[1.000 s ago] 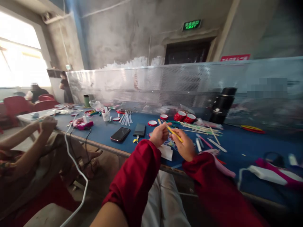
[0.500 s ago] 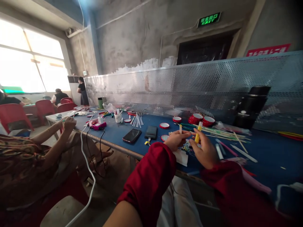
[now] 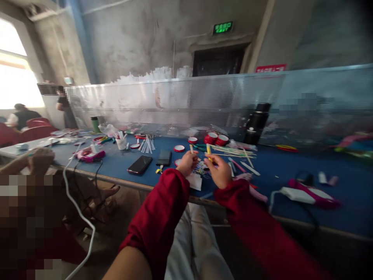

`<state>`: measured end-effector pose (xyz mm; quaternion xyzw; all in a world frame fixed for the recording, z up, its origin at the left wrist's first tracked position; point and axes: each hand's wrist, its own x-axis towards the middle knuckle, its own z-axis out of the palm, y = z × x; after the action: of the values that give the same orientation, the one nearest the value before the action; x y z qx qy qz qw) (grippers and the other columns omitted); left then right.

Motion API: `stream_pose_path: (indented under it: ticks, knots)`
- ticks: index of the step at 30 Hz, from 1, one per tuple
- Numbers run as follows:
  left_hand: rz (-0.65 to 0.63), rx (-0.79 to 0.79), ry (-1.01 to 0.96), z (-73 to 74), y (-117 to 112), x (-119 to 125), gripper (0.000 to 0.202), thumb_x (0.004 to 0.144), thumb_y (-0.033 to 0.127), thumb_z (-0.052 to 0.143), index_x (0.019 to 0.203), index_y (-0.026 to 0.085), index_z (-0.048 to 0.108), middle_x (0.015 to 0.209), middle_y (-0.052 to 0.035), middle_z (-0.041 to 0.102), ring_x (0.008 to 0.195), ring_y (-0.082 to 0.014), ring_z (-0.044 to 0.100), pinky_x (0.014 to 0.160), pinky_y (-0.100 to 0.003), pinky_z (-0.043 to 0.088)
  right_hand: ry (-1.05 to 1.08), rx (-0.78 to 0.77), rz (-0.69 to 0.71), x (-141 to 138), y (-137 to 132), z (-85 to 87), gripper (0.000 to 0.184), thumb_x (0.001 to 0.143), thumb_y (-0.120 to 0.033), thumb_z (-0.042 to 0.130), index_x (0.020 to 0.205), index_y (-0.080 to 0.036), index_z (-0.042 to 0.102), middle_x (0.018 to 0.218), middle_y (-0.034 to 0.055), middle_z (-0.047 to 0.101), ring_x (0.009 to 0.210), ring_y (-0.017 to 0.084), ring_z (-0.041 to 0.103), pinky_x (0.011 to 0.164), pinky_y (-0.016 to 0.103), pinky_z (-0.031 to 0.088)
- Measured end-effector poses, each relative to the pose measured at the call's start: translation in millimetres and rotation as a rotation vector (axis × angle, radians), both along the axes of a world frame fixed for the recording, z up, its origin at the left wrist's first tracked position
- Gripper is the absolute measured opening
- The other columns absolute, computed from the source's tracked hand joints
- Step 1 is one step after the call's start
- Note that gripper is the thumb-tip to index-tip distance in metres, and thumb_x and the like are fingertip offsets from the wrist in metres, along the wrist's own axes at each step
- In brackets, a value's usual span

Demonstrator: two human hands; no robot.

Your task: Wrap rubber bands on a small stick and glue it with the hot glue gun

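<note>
A: What is the left hand (image 3: 188,163) doing?
B: With its fingers folded in, it is holding a pale stick (image 3: 191,148).
A: And the right hand (image 3: 220,171)?
B: Its thumb and finger are pinching a yellow stick (image 3: 209,150). Both sticks are pointing up above the blue table (image 3: 279,165).
A: Are any words showing?
B: A green sign (image 3: 223,28) is glowing above the door (image 3: 218,62), saying EXIT. A red sign (image 3: 271,69) is showing white writing, but it is looking too fuzzy to read.
</note>
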<state>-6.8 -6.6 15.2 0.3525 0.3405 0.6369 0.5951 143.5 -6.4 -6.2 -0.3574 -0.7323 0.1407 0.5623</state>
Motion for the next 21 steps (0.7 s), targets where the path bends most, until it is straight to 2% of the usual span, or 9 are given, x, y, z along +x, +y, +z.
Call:
stream_pose_path:
  ticks: [3,5,7,10,12,15,18,21]
  knots:
    - [-0.034,0.044,0.006,-1.8,-1.0,-0.5,0.017,0.079,0.017,0.060,0.093,0.019,0.051,0.062,0.0073,0.040,0.041,-0.0044,0.029,0.041,-0.018,0.013,-0.012,0.000,0.036,13.2,-6.4,11.8,0.025,0.091,-0.046,0.063,0.104,-0.027,0.072,0.089,0.0070,0.074,0.079,0.027,0.071,0.076,0.044,0.057]
    - [-0.064,0.056,0.026,-2.2,-2.5,-0.5,0.015,0.080,0.017,0.061,0.092,0.018,0.052,0.064,0.0059,0.043,0.044,-0.0044,0.033,0.042,-0.017,0.014,-0.095,0.030,0.008,31.8,-5.4,25.9,0.025,0.090,-0.045,0.065,0.104,-0.026,0.073,0.086,0.0052,0.074,0.078,0.025,0.070,0.076,0.040,0.055]
    - [-0.069,0.047,0.040,-1.8,-4.3,-0.4,0.016,0.081,0.019,0.064,0.091,0.018,0.052,0.066,0.0052,0.044,0.045,-0.0040,0.034,0.042,-0.016,0.014,-0.215,0.069,-0.098,57.4,3.3,41.9,0.027,0.089,-0.044,0.065,0.107,-0.026,0.075,0.094,0.0050,0.076,0.083,0.024,0.070,0.079,0.038,0.053]
    - [-0.058,0.046,0.052,-1.1,-5.7,-0.6,0.015,0.082,0.020,0.065,0.091,0.018,0.054,0.067,0.0043,0.046,0.046,-0.0040,0.034,0.041,-0.015,0.013,-0.506,0.016,-0.300,100.7,32.4,58.0,0.031,0.089,-0.040,0.062,0.113,-0.026,0.076,0.099,0.0065,0.078,0.086,0.025,0.070,0.077,0.036,0.050]
    - [-0.053,0.041,0.060,-1.7,-5.1,-1.0,0.013,0.083,0.021,0.064,0.091,0.018,0.054,0.066,0.0045,0.045,0.045,-0.0043,0.034,0.041,-0.015,0.013,-0.692,-0.049,-0.411,126.4,56.9,57.9,0.033,0.088,-0.034,0.060,0.114,-0.023,0.077,0.103,0.0094,0.079,0.091,0.028,0.070,0.077,0.037,0.048]
    - [-0.049,0.042,0.071,-4.0,-2.9,-1.3,0.012,0.084,0.022,0.062,0.091,0.018,0.055,0.063,0.0052,0.042,0.044,-0.0046,0.034,0.041,-0.015,0.014,-0.883,-0.148,-0.501,153.0,87.2,44.0,0.033,0.086,-0.028,0.060,0.113,-0.024,0.078,0.111,0.0106,0.078,0.095,0.029,0.070,0.078,0.038,0.047]
    - [-0.047,0.034,0.079,-5.5,-1.9,-0.9,0.011,0.084,0.022,0.062,0.091,0.018,0.055,0.063,0.0053,0.042,0.044,-0.0045,0.034,0.041,-0.015,0.015,-0.982,-0.202,-0.463,164.8,100.7,28.8,0.039,0.084,-0.028,0.058,0.119,-0.026,0.076,0.117,0.0070,0.077,0.098,0.028,0.070,0.080,0.037,0.047]
    - [-0.051,0.024,0.095,-4.4,-3.2,-0.1,0.008,0.085,0.021,0.060,0.091,0.018,0.055,0.062,0.0055,0.041,0.042,-0.0044,0.032,0.041,-0.016,0.014,-1.010,-0.250,-0.420,165.6,100.1,27.1,0.045,0.085,-0.029,0.056,0.126,-0.028,0.072,0.111,0.0039,0.079,0.099,0.026,0.071,0.082,0.036,0.047]
